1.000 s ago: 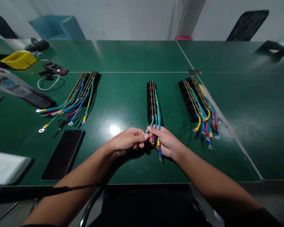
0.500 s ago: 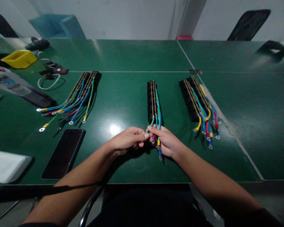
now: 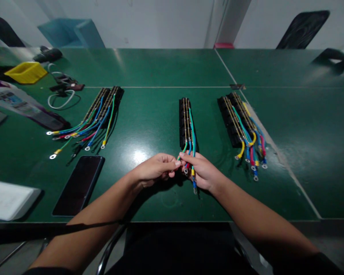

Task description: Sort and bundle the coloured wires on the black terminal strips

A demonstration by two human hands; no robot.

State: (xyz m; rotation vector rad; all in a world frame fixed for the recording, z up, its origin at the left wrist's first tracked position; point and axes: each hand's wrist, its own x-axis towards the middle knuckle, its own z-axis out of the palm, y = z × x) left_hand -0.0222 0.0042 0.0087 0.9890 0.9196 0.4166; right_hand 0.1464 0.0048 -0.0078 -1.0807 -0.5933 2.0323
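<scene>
In front of me a black terminal strip (image 3: 183, 124) with brass-coloured bars lies lengthwise on the table. Green, blue and red wires with ring lugs run from its near end. My left hand (image 3: 163, 167) is closed in a pinch on the yellow-green wire (image 3: 185, 146), whose end is hidden by the fingers. My right hand (image 3: 202, 170) grips the same wire between thumb and fingers. Below its thumb, a blue wire (image 3: 190, 146) and a green wire (image 3: 192, 133) pass, their lugs hanging over the fingers.
Similar wired strips lie at left (image 3: 103, 105) and right (image 3: 232, 118). A phone (image 3: 78, 186), a white box (image 3: 11, 200), a plastic package (image 3: 25, 105), a yellow bin (image 3: 27, 72) and a white cable (image 3: 61, 105) are on the green table (image 3: 149, 114).
Both hands keep their hold on the wire with hardly any movement. The whole view has shifted very slightly.
</scene>
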